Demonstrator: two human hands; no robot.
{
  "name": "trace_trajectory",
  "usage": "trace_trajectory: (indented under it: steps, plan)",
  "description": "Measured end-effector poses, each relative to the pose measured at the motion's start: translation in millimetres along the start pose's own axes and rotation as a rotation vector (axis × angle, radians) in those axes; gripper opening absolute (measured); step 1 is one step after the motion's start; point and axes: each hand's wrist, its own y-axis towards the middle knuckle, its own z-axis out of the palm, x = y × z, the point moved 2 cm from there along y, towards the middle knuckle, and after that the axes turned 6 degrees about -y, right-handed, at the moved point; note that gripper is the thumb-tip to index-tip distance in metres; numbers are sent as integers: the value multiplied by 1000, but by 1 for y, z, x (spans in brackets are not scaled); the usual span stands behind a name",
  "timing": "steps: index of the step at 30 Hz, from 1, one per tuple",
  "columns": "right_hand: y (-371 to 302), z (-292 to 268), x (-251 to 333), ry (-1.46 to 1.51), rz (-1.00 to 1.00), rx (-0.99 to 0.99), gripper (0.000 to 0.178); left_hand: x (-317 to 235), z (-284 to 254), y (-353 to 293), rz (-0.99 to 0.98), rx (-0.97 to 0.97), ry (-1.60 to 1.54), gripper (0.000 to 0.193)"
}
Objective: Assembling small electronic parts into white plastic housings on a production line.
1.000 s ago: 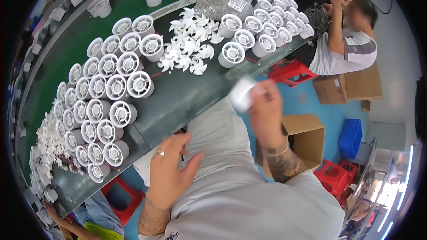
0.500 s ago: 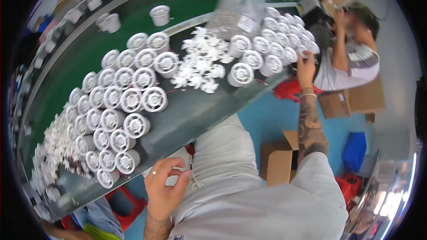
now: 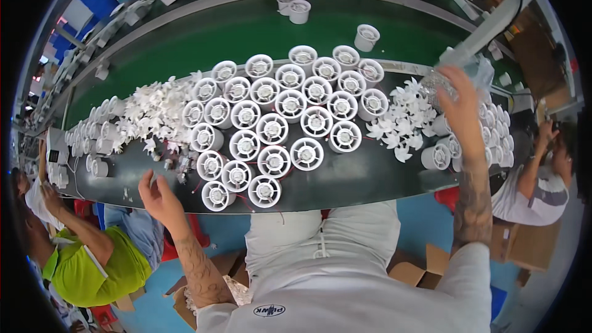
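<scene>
My left hand hangs at the table's front edge, fingers loosely bent and apart, with nothing seen in them. Closest to it lie small metal motors with thin wires. My right hand, slightly blurred, is raised beside a pile of white fan blades, its fingers stretched out and no object visible in them. Between the hands stand many round white fan housings with spoked openings facing up. Another group of housings sits under and beyond my right forearm, which partly hides it.
A larger heap of white fan blades lies at the left, beside more housings. Behind runs a green conveyor belt carrying a few housings. Co-workers sit left and right. Open cardboard boxes stand below.
My view has swung left and levelled toward the table. My left hand has moved from my lap to the table edge and its pinched fingers have opened; my right hand has left the right-hand housings.
</scene>
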Motion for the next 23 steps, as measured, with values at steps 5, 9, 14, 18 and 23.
trace_trajectory:
  steps: [5, 9, 14, 18, 23]
  plan:
    - [105, 125, 15, 179, -127, 161, 37, 26, -26, 12, -128, -123, -42, 20]
    - [129, 182, -9, 286, -82, 294, 38, 23, -16, 15, -117, -80, -34, 15]
    - [130, 167, 31, 95, 4, 209, 32, 32, -8, 15, -203, -63, -138, 21]
    - [132, 188, 32, 219, -3, 189, 29, 25, -12, 33, -236, -63, -33, 25]
    - [158, 222, -8, 270, -213, 346, 36, 48, -22, 87, 193, 210, 508, 29]
